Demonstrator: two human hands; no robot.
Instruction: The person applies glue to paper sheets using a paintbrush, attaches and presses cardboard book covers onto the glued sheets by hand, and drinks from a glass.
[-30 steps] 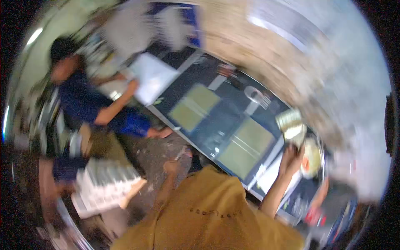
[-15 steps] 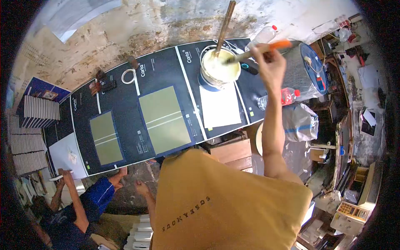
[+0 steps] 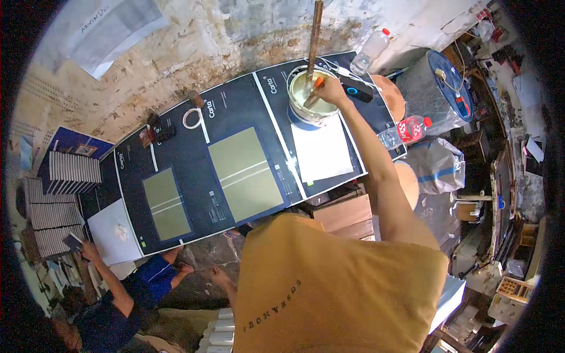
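Note:
My right hand (image 3: 331, 94) is closed round the orange handle of a brush (image 3: 318, 83), whose head is down inside the white bucket (image 3: 312, 117). Pale cream stuff fills the bucket, and a wooden stick (image 3: 315, 41) stands in it. Low beside my body, over the floor, my left hand (image 3: 220, 276) hangs away from the table; its fingers look curled, but whether they hold anything is too small to tell. Two olive panels with dark blue borders, a larger one (image 3: 247, 173) and a smaller one (image 3: 168, 203), lie on the black table (image 3: 197, 153).
White paper (image 3: 323, 150) lies by the bucket. Bottles (image 3: 412, 129) and a blue drum (image 3: 450, 85) stand at the right. A tape roll (image 3: 192, 118) is near the wall. At the left, a co-worker (image 3: 112, 309) holds a small dark book near book stacks (image 3: 73, 167).
My right hand has moved left and lowered the brush from above the bucket into it. The co-worker now holds a dark book off the white board.

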